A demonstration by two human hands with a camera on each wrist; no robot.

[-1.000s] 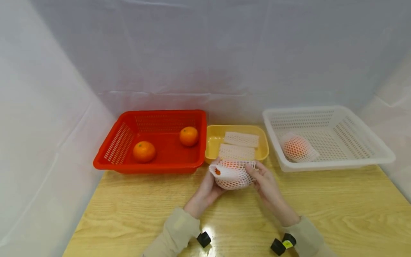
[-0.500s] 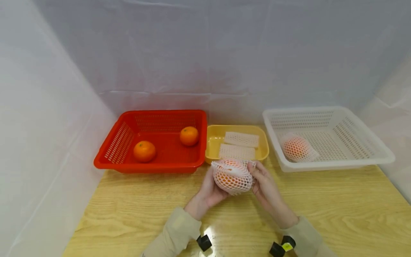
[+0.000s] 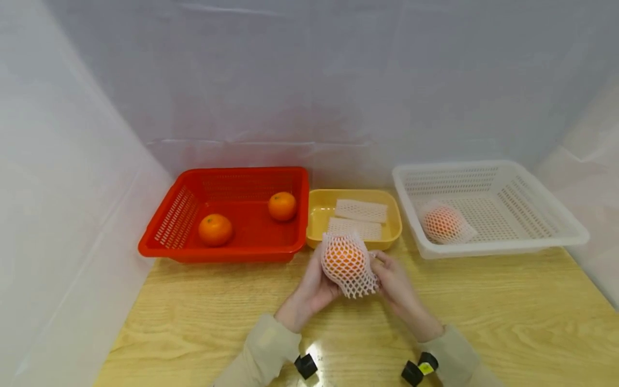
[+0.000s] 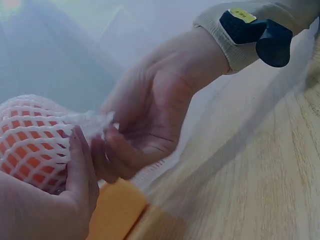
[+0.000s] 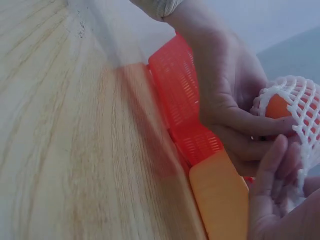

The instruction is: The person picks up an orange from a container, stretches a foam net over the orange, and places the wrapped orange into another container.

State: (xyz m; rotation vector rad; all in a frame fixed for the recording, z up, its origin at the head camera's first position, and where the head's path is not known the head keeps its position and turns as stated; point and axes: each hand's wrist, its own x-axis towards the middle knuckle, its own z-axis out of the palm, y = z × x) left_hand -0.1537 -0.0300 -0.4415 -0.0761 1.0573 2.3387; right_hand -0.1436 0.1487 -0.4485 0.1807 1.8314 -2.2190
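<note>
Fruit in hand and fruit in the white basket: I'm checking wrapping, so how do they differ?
The held fruit sits in the left hand, the right hand at its loose netting; the basket fruit lies untouched in the white basket.
In the head view, the held fruit's loose netting points mostly down the picture, the basket fruit's more rightward.
The held fruit looks brighter orange, the basket fruit paler.
Both wear white netting.

We see an orange (image 3: 346,260) inside a white foam net (image 3: 359,287), its bright skin showing through the mesh. Both are on our side of the yellow tray (image 3: 317,216), the net's jagged end extending past the fruit, away from the tray.
</note>
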